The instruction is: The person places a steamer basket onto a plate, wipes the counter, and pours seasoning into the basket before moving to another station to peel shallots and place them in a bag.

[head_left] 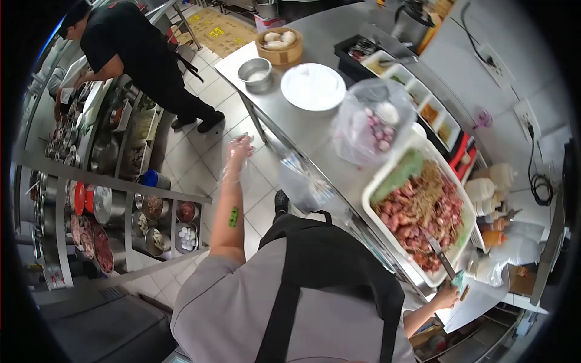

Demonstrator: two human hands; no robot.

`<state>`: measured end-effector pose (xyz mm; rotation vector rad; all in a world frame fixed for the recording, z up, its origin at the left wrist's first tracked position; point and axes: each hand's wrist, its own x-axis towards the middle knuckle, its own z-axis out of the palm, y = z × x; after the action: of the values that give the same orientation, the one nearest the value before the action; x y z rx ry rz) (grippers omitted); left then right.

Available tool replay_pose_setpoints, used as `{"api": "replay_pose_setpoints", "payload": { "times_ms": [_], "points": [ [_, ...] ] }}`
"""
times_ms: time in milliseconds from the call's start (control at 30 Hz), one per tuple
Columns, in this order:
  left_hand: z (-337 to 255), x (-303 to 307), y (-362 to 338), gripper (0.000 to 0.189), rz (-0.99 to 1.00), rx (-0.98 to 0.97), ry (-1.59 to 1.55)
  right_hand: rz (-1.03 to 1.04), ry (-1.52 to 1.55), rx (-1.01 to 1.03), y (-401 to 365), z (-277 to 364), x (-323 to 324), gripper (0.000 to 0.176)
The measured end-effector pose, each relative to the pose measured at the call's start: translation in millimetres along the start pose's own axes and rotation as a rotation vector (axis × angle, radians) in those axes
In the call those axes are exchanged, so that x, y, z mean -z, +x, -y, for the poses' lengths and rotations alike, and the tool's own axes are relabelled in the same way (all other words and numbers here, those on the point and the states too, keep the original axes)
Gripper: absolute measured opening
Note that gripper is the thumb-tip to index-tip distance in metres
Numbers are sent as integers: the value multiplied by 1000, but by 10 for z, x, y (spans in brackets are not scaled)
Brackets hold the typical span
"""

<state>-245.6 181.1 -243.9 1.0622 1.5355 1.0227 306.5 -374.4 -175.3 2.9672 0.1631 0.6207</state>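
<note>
My left hand (239,147), in a clear plastic glove, is held out over the tiled floor. Its fingers are loosely bent and apart, with nothing visible in them. My right hand (448,296) is closed at the near corner of a white tub (367,199). A teal-green item (458,281) shows in its grip, lined up with a metal utensil (440,254) whose far end lies in the meat; the exact join is hidden. Raw cut meat (399,221) fills the tub, with a brown shredded or powdery heap (431,192) on top and something green along one side.
A plastic bag of shallots (380,130), a white plate (313,87), a metal bowl (255,74) and a bamboo steamer (279,45) share the steel table. Squeeze bottles (481,189) line the wall. A co-worker in black (136,54) leans over the left counter. Shelves with food pots (109,242) stand left.
</note>
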Motion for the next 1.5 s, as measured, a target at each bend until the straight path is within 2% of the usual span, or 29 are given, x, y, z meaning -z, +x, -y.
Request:
{"api": "replay_pose_setpoints", "payload": {
  "times_ms": [33, 100, 133, 167, 200, 233, 267, 300, 333, 367, 433, 467, 500, 533, 567, 600, 633, 667, 700, 733, 767, 800, 833, 900, 1000, 1067, 1200, 1300, 1500],
  "points": [
    [162, 18, 258, 36, 21, 36, 41, 91, -77, -52, -46, 42, -9, 36],
    [476, -115, 728, 34, 26, 118, 134, 248, -297, 10, 90, 47, 64, 36],
    [858, -177, 1094, 33, 103, 62, 243, 202, -264, -76, 158, 69, 153, 26],
    [825, -266, 1212, 31, 223, 52, 385, 227, -199, -303, 431, -201, -130, 31],
    [812, -391, 1273, 26, 233, 83, 462, 179, -199, -187, 454, -157, 134, 37],
    [940, -445, 1476, 23, 505, -425, 1136, 205, -120, -103, 584, -187, 396, 42],
    [1514, -634, 1826, 22, 386, -170, 849, 144, -132, -101, 573, 125, 889, 47],
    [1241, -655, 1768, 24, 593, -649, 1384, 104, 253, -73, 807, -29, 879, 49],
    [1340, -714, 1826, 27, 645, -620, 1282, -11, 367, 114, 950, 37, 1011, 45],
    [1558, -771, 1948, 29, 589, -600, 1174, -10, 642, 139, 876, 515, 1475, 41],
    [1464, -833, 1907, 30, 612, -592, 1208, 46, 1073, 189, 405, 1930, 2662, 40],
    [1477, -877, 1884, 29, 582, -536, 881, 143, 1350, 269, 295, 2420, 2916, 42],
    [1469, -927, 1916, 28, 550, -465, 555, 273, 1306, 378, 309, 2762, 3081, 41],
    [1555, -1010, 2063, 28, 350, -1109, 611, 306, 1378, 550, 222, 3277, 3233, 38],
    [1544, -1080, 2113, 28, 402, -992, 659, 431, 1331, 679, 81, 3866, 3582, 33],
    [1499, -1156, 2172, 28, 456, -890, 706, 592, 1388, 715, -21, 4388, 3704, 31],
    [1462, -1222, 2214, 28, 509, -783, 757, 748, 1314, 882, -27, 4885, 3724, 31],
    [1434, -1272, 2244, 28, 549, -693, 809, 836, 1263, 1012, -56, 5398, 3649, 30],
    [1461, -1305, 2241, 28, 569, -641, 842, 1046, 1314, 1004, -160, 5879, 3546, 30],
    [1503, -1323, 2215, 28, 579, -583, 862, 1107, 1085, 1114, -138, 6398, 3298, 32],
    [1513, -1363, 2231, 28, 586, -563, 882, 1161, 992, 1121, -253, 6817, 3158, 32],
    [1553, -1370, 2204, 28, 590, -527, 899, 1065, 805, 1227, -321, 7260, 2901, 31],
    [1593, -1387, 2196, 28, 596, -496, 914, 980, 798, 1233, -468, 7571, 2728, 29],
    [1664, -1393, 2169, 28, 601, -445, 927, 919, 694, 1107, -743, 8110, 2504, 32],
    [1768, -1416, 2132, 28, 599, -394, 929, 967, 718, 963, -1083, 8428, 2474, 38],
    [1823, -1430, 2113, 28, 598, -375, 932, 1098, 739, 778, -1222, 8420, 2642, 39],
    [1886, -1485, 2076, 28, 605, -346, 926, 876, 778, 828, -1334, 8488, 2492, 33],
    [1908, -1522, 2065, 28, 596, -331, 919, 1005, 832, 725, -1328, 8491, 2525, 29],
    [1934, -1539, 2008, 28, 590, -316, 915, 959, 969, 720, -1350, 8499, 2516, 29]
  ]
}}
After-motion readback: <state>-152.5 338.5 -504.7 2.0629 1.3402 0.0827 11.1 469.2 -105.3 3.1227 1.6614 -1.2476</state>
